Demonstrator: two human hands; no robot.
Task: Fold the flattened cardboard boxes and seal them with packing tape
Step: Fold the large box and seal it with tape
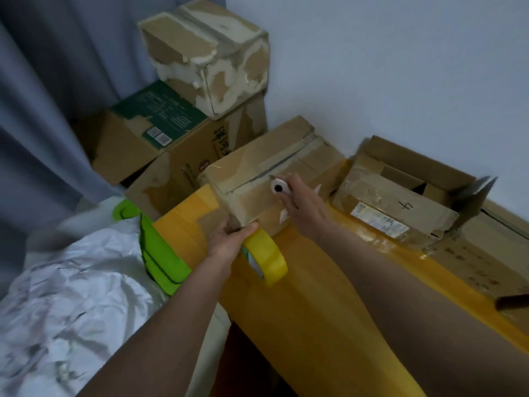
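Yellow tape roll (267,257) gripped by left hand (229,242) at box (257,179); right hand (300,202) grips probable cutter (279,187).

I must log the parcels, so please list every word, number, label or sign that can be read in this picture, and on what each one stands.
"4", or a mark much like it, handwritten in black: on the open box at right.
White shipping label on that box: too small to read.
Green printed panel with two code squares, on the big box at left: blurred.
Dark characters on that box's side: unreadable.
Tape roll core print: blurred.
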